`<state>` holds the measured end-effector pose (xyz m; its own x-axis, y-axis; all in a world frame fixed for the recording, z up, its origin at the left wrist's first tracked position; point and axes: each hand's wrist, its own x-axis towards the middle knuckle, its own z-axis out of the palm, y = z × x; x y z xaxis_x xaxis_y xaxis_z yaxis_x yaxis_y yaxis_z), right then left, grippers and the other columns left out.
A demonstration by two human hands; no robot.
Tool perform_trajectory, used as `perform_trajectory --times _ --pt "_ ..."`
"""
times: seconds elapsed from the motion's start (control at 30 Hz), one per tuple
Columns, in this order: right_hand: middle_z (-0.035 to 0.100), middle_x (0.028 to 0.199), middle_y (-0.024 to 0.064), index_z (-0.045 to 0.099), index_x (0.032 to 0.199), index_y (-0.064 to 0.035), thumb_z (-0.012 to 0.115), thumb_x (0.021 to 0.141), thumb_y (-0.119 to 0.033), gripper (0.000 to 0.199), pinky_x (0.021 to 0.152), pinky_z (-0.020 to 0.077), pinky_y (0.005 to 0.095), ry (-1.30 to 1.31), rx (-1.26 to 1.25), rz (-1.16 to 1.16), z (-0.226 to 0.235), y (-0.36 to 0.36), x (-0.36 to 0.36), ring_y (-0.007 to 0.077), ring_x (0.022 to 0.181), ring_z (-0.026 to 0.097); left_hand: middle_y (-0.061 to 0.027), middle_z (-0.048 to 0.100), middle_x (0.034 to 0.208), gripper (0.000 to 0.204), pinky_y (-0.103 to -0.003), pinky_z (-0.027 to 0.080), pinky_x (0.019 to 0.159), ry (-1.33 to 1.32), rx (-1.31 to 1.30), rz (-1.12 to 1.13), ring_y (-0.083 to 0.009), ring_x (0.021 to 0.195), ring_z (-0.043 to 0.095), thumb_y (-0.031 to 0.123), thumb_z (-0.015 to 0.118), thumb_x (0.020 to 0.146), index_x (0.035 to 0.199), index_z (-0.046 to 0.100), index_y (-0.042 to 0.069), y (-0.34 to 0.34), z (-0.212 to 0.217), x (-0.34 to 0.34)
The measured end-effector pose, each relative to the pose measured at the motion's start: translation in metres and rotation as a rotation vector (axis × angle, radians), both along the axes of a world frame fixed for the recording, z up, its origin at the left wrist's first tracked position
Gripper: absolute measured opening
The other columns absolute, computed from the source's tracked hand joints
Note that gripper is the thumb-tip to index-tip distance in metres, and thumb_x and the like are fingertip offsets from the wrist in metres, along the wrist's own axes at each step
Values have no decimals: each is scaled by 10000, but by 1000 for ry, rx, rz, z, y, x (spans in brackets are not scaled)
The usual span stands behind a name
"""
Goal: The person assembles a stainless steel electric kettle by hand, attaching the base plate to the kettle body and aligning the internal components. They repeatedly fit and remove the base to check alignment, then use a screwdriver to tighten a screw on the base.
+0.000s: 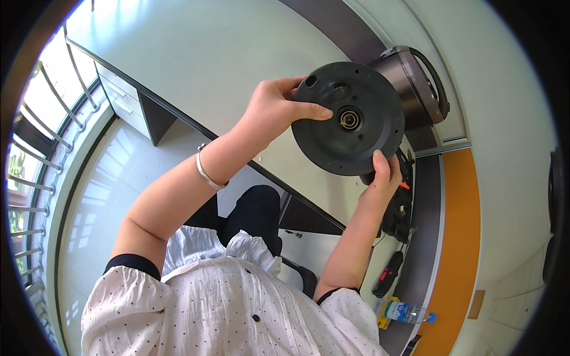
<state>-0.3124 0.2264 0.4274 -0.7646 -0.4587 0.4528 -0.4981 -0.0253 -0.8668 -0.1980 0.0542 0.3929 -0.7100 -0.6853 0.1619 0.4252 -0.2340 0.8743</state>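
Observation:
A round black disc-shaped base is held up over the table in both hands, its flat face turned toward me. A coiled metal spring or ring shows in its central hole, with small holes around it. My left hand grips its left edge, thumb lying across the face close to the centre and fingers behind. At its lower right edge my right hand holds on, thumb in front; the other fingers are partly hidden behind. What lies on the far side of the base I cannot see.
A dark rice cooker stands behind the base. On the right are a black tool tray, a black-and-red tool and a plastic bottle. The pale tabletop has a dark front edge. White drawers stand at left.

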Motion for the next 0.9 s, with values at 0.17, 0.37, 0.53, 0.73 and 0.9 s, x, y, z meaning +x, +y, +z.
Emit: perform_trajectory --times 0.17,0.37,0.53,0.73,0.9 --pt "635 1024 94 596 1125 79 650 773 -230 471 900 397 263 -74 19 51 13 -5 -8 139 945 564 -137 679 867 480 -296 526 787 -48 -7 30 -212 786 667 120 815 650 1046 641 -88 -4 7 -3" --pt "636 1044 110 587 1144 99 674 777 -251 514 889 406 255 -58 40 62 23 -17 -16 146 956 573 -129 670 812 459 -291 521 731 -75 7 53 -201 739 661 163 825 656 1001 652 -84 -9 8 -4" --pt "636 1063 122 582 1145 108 686 772 -252 528 899 405 264 -36 64 54 25 -19 -13 151 973 575 -129 668 842 495 -283 518 729 -65 30 54 -192 753 657 192 819 680 1049 637 -83 -8 3 -1" --pt "631 1060 105 584 1154 88 679 769 -245 517 908 400 271 16 61 91 17 -11 -14 149 979 571 -103 668 930 457 -310 490 854 28 97 -28 -180 867 642 228 732 795 1127 616 -64 -5 -9 4" --pt "620 1074 89 550 1203 84 667 769 -212 539 900 408 256 -10 44 130 7 0 -16 142 976 572 -89 659 1005 466 -322 450 928 105 53 -86 -173 955 613 244 681 845 1195 585 -50 -2 -23 9"
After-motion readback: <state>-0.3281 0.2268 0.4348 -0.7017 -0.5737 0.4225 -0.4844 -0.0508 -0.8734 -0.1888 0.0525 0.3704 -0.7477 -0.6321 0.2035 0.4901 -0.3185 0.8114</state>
